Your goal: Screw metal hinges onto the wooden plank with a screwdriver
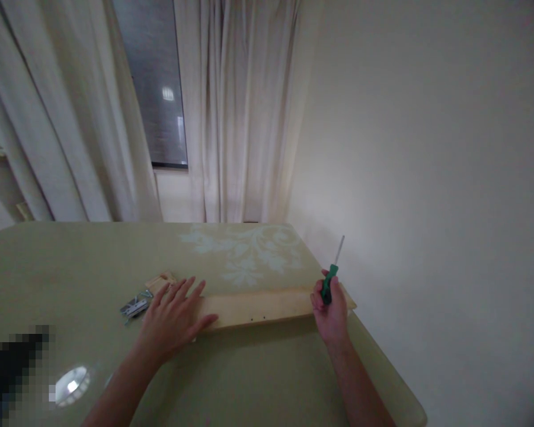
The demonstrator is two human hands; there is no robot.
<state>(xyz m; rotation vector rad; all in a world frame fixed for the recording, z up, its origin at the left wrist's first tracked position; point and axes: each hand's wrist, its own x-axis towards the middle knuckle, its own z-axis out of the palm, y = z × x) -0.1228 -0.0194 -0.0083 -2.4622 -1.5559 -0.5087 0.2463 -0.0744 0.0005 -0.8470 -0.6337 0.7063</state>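
A long pale wooden board (258, 305) lies across the table, with two small dark holes or screw heads near its front edge. My left hand (175, 314) rests flat over the board's left end, fingers spread. My right hand (329, 311) is closed around the green and black handle of a screwdriver (331, 279), its shaft pointing up above the board's right end. Just left of my left hand lie metal hinges (134, 308) with some screws beside them. A small light wooden piece (160, 281) sits behind my left fingers, partly covered.
The greenish table (71, 267) has a pale floral pattern at the back. A plain wall (427, 178) runs close along its right edge. Curtains (231, 118) and a dark window (160, 83) stand behind. A pixelated dark shape (13, 373) fills the lower left.
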